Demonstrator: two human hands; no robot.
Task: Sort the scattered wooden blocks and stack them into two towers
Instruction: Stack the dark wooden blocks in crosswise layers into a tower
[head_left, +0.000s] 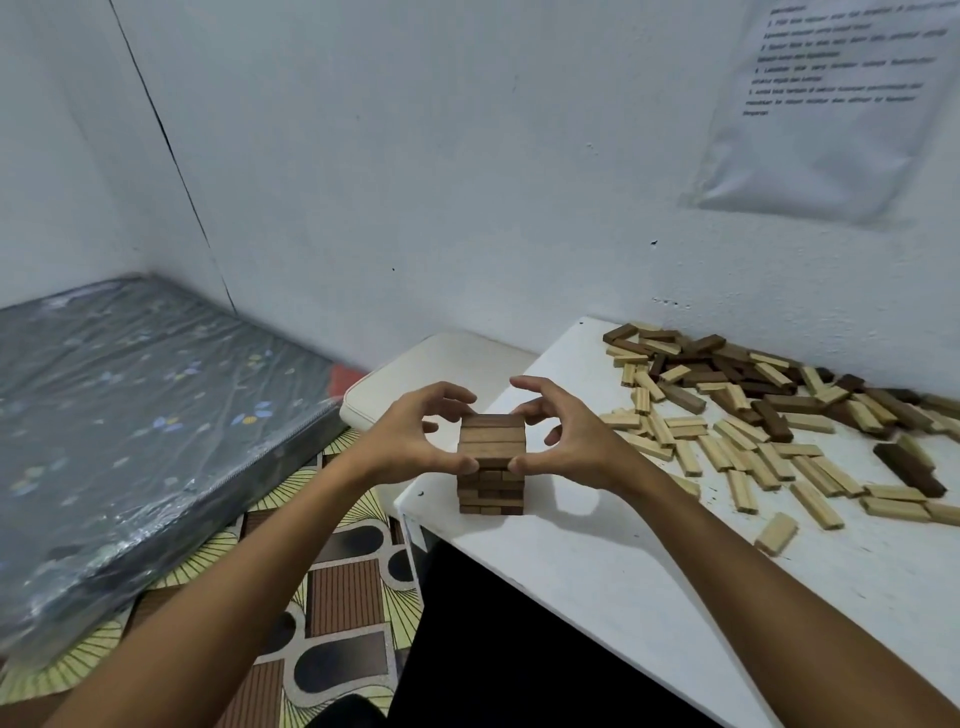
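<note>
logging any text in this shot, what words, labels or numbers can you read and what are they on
Printed sheet on the wall, upper right: several lines of black text, too blurred to read.
Wooden blocks and the dark tower between the left hand and right hand: no visible markings.
Nothing else carries text.

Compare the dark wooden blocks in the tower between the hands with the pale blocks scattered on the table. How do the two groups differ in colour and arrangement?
The tower blocks are dark brown; the pale blocks are light tan. The tower blocks are stacked in neat crossed layers, while the pale blocks lie loose at many angles. The left hand and right hand cup the tower; no hand touches the pale blocks. Both groups are similar oblong wooden pieces on the white table.
</note>
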